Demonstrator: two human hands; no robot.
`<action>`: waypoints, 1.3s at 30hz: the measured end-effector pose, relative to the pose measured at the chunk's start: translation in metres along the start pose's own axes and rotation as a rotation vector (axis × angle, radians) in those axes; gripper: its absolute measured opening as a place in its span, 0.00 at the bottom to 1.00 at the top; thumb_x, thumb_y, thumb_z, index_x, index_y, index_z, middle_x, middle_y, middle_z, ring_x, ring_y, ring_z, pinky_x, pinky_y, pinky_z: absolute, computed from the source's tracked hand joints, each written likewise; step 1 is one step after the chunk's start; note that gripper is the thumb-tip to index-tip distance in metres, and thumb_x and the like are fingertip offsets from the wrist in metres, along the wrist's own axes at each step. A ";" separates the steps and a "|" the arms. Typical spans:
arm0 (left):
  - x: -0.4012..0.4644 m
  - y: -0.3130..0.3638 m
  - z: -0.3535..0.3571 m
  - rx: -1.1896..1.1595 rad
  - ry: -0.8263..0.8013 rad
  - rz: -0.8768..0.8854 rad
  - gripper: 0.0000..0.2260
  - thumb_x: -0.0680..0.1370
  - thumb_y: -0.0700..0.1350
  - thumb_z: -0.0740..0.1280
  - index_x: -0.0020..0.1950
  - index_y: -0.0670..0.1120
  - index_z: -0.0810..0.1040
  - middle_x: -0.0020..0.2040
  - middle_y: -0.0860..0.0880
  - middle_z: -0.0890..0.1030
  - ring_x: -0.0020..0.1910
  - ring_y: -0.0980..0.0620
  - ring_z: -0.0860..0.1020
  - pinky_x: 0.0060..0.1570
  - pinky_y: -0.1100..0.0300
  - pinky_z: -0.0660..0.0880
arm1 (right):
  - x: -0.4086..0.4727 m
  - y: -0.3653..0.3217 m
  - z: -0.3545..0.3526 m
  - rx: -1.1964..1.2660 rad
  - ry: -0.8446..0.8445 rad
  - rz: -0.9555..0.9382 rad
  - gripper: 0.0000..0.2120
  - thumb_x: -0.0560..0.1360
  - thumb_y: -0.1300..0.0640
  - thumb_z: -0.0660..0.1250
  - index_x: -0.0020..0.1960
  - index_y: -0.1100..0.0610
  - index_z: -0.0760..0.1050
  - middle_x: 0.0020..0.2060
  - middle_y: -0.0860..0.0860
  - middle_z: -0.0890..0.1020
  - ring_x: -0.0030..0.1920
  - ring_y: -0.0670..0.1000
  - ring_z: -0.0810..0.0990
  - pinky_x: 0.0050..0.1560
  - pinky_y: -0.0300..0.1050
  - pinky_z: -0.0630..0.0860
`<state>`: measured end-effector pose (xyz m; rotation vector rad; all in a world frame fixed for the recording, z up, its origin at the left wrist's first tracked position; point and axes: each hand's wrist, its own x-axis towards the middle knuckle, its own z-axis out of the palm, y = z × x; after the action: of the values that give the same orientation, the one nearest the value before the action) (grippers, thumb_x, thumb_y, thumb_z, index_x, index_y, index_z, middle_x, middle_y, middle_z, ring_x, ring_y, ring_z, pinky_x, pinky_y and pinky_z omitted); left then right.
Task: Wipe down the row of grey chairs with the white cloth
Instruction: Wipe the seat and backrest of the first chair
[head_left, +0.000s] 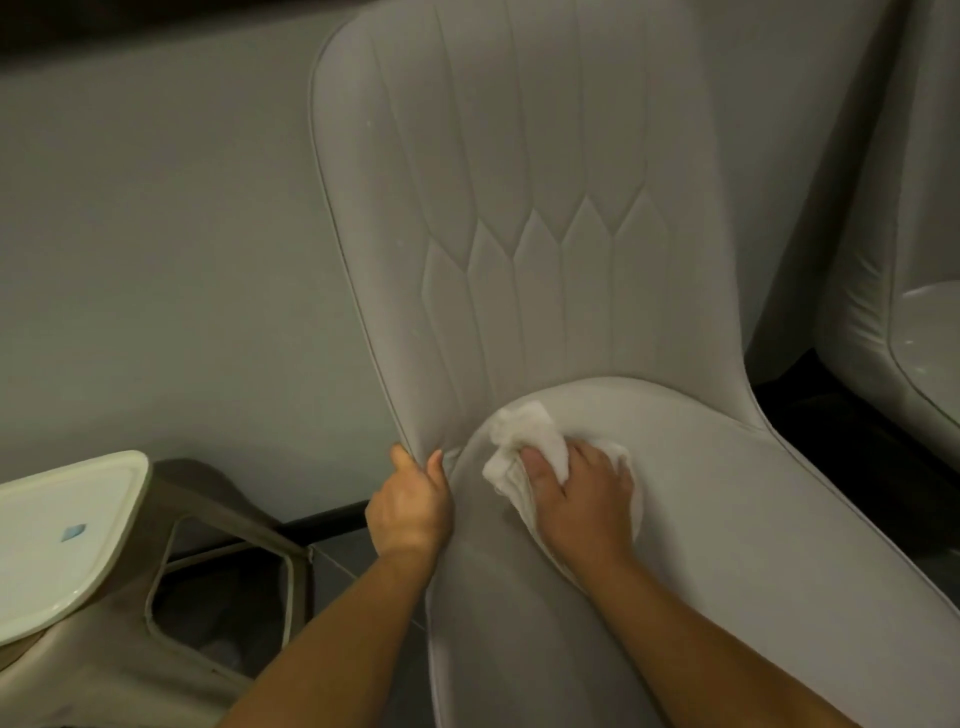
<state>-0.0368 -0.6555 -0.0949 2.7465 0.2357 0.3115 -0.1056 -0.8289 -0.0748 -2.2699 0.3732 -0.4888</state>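
A grey upholstered chair (519, 208) with a stitched, quilted backrest fills the middle of the head view. Its seat (727, 519) runs toward the lower right. My right hand (582, 499) presses a crumpled white cloth (524, 436) onto the seat's back left corner, where seat meets backrest, with the thumb curled over the cloth. My left hand (410, 504) grips the chair's left edge at the base of the backrest, thumb on the front and fingers behind. Part of the cloth is hidden under my right palm.
A second grey chair (893, 312) stands close on the right, cut off by the frame. At the lower left is a cream stool (67, 535) with a small blue sticker. A grey wall (156, 260) runs behind, with dark floor below.
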 end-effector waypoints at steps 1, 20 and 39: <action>0.001 -0.001 0.000 -0.006 -0.007 -0.006 0.23 0.81 0.62 0.51 0.61 0.43 0.66 0.38 0.44 0.80 0.35 0.40 0.78 0.31 0.53 0.65 | 0.005 -0.009 0.004 0.179 0.051 -0.006 0.26 0.77 0.30 0.54 0.51 0.47 0.81 0.48 0.45 0.84 0.52 0.52 0.81 0.60 0.60 0.73; 0.030 -0.034 -0.043 -0.547 -0.156 0.263 0.12 0.79 0.51 0.61 0.59 0.49 0.77 0.55 0.52 0.81 0.54 0.52 0.79 0.50 0.57 0.75 | 0.083 -0.077 0.097 -0.031 0.169 -0.658 0.42 0.76 0.28 0.61 0.83 0.41 0.49 0.83 0.55 0.49 0.81 0.62 0.50 0.71 0.75 0.58; 0.124 0.030 -0.164 -0.720 0.203 0.297 0.35 0.76 0.66 0.54 0.79 0.51 0.56 0.77 0.51 0.61 0.74 0.56 0.60 0.71 0.55 0.60 | 0.209 -0.211 0.007 -0.278 0.365 -0.685 0.40 0.74 0.28 0.57 0.81 0.38 0.49 0.83 0.51 0.49 0.82 0.59 0.46 0.70 0.81 0.43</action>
<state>0.0460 -0.6025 0.0887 2.0277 -0.2053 0.6168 0.1058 -0.7703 0.1251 -2.5480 -0.1965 -1.2754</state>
